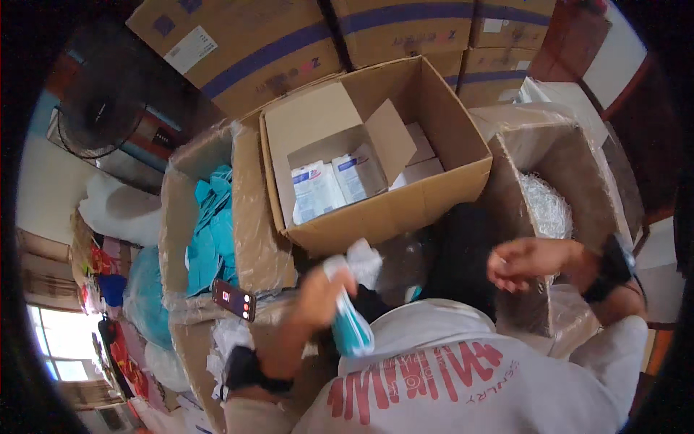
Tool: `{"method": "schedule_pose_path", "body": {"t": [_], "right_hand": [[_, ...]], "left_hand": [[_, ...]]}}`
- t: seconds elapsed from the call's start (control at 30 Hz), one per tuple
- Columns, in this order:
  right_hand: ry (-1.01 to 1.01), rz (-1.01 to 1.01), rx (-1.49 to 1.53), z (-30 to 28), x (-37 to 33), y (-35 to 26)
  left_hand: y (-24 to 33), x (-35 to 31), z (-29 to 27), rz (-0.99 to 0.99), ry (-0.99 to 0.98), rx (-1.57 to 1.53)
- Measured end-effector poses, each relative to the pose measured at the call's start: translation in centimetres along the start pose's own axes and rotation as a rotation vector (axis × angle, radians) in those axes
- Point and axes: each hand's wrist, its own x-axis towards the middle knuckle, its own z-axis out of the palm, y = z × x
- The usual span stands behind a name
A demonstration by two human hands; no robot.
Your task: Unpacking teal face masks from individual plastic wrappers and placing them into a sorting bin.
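My left hand (319,295) is closed around a teal-and-white bundle (351,329), in front of my body. White crumpled material (363,264) stands out above its fingers, and the hand is blurred. My right hand (526,262) is raised at the near side of the right-hand box, its fingers curled in; whatever they may hold does not show. Below it, in that plastic-lined box (510,155), lies a heap of white stringy strips (546,206). Folded teal pieces (213,231) fill part of the left-hand box (253,210).
A large open carton (390,210) stands ahead, holding a smaller carton (311,108) with white printed packets (318,192). A phone (233,299) rests on the left box's near edge. Taped cartons (260,43) are stacked behind; a fan (97,108) stands far left.
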Motion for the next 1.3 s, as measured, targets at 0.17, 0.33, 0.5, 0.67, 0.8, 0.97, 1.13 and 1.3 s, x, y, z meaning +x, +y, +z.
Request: {"method": "schedule_pose_path", "body": {"t": [0.17, 0.33, 0.5, 0.67, 0.8, 0.97, 1.13, 1.3], "right_hand": [[0.145, -0.556, 0.420, 0.1, 12.0, -0.6], [-0.041, -0.608, 0.501, 4.0, 19.1, -3.3], [-0.452, -0.310, 0.760, 7.7, 19.9, -0.9], [-0.490, -0.249, 0.789, 8.7, 18.2, 1.2], [-0.568, -0.319, 0.751, 8.2, 17.7, 3.0], [-0.434, -0.273, 0.702, 8.0, 16.7, 3.1], [-0.345, -0.170, 0.595, 7.8, 15.9, 2.8], [-0.254, -0.141, 0.407, 7.5, 15.9, 2.4]], "left_hand": [[4.7, 5.7, -2.1, 0.210, 0.172, -0.694], [6.9, 7.1, -1.8, 0.164, 0.158, -0.764], [6.4, 8.2, -2.6, 0.153, 0.414, -0.689], [5.5, 8.4, -4.9, 0.159, 0.548, -0.651], [5.3, 7.6, -7.0, 0.193, 0.544, -0.573], [4.1, 7.6, -8.7, 0.238, 0.615, -0.498], [4.4, 6.0, -10.4, 0.246, 0.650, -0.212], [4.0, 4.4, -11.0, 0.230, 0.650, 0.158]]}}
